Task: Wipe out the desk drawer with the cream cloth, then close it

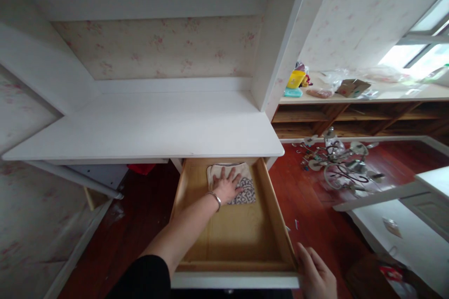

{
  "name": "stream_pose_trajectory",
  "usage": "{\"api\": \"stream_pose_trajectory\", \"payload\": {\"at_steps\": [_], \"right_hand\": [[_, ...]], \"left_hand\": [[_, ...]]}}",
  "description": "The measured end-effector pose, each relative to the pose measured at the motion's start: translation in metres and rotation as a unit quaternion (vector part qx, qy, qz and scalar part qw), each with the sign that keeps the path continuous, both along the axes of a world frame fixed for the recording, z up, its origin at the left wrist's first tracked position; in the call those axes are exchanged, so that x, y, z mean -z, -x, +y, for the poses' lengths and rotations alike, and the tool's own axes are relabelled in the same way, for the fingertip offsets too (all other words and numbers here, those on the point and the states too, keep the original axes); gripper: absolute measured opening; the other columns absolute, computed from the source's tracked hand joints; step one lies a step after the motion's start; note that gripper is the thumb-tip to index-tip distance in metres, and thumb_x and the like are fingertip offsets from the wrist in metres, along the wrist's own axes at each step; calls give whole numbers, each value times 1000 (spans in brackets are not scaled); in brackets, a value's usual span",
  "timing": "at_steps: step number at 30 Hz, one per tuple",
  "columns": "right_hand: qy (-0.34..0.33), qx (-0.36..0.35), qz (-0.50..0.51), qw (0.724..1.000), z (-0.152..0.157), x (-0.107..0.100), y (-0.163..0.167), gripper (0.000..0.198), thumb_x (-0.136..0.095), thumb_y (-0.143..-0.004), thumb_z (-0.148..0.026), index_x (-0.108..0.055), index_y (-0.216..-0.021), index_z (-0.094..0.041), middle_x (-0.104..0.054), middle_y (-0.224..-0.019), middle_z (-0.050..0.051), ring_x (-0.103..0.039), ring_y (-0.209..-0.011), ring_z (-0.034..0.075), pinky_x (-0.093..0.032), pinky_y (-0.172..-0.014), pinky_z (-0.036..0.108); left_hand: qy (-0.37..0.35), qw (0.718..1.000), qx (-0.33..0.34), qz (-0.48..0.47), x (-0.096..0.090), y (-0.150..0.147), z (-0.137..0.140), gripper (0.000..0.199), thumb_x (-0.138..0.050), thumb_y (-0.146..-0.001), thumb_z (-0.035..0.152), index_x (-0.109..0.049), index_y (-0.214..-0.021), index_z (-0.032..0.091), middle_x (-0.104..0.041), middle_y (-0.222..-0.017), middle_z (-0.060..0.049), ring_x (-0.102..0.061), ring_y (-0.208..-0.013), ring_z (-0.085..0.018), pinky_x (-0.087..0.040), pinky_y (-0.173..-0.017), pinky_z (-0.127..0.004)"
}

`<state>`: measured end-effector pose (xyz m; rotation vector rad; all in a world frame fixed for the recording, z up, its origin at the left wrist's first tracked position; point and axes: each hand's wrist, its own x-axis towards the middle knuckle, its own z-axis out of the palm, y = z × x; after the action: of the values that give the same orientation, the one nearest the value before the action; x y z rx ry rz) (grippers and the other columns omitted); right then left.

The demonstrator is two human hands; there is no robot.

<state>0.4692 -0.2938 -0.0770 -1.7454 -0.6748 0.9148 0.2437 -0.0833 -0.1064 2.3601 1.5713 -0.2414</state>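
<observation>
Indoors, wooden drawer, white desk, red floor

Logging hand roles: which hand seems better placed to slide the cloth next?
Probably the left hand: it lies spread on the cloth inside the drawer. The right hand is down at the front corner.

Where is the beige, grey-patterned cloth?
Head view, lower centre: the cloth lies toward the back of the pale wooden drawer, under the left hand.
</observation>
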Motion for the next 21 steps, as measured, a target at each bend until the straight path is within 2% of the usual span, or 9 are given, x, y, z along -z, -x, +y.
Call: {"api": "stream_pose_trajectory", "payload": {"at_steps": [5,8,12,17,21], "right_hand": [[-21,-6,11,1000,0,5,-1,50,-72,-66,-64,-53,-60,-18,-42,-59,-4,-37,-56,11,-34,-48,22],[-28,-10,15,999,0,6,0,49,-72,-69,-62,-52,-60,-18,-39,-60,-4,-35,-56,10,-33,-48,21],[-26,-10,13,1000,-1,3,2,49,-71,-71,-62,-52,-59,-18,-38,-59,-5,-34,-55,10,-31,-48,21],[-32,-10,20,999,-1,0,3,50,-71,-71,-61,-50,-58,-18,-36,-58,-5,-32,-56,10,-30,-48,22],[-28,-6,13,999,-1,0,3,48,-72,-70,-60,-51,-59,-18,-38,-59,-5,-33,-56,10,-31,-48,22]], "left_hand": [[-11,999,-6,-33,1,-43,5,70,-25,-91,66,-27,-152,33,-9,-164,-3,-2,-142,-48,-23,-98,-73],[-8,999,5,-38,-1,-47,4,70,-25,-91,65,-29,-152,31,-11,-164,-5,-2,-142,-48,-23,-99,-71],[9,999,24,-23,-13,-40,-3,71,-27,-89,69,-29,-151,35,-13,-163,-6,-9,-141,-50,-28,-95,-73],[44,997,67,10,-30,-40,-37,74,-31,-86,71,-33,-149,33,-22,-159,-13,-20,-135,-56,-39,-81,-74],[78,993,91,18,-21,-45,-80,79,-38,-83,71,-28,-152,33,-20,-159,-15,-20,-133,-59,-42,-76,-75]]}}
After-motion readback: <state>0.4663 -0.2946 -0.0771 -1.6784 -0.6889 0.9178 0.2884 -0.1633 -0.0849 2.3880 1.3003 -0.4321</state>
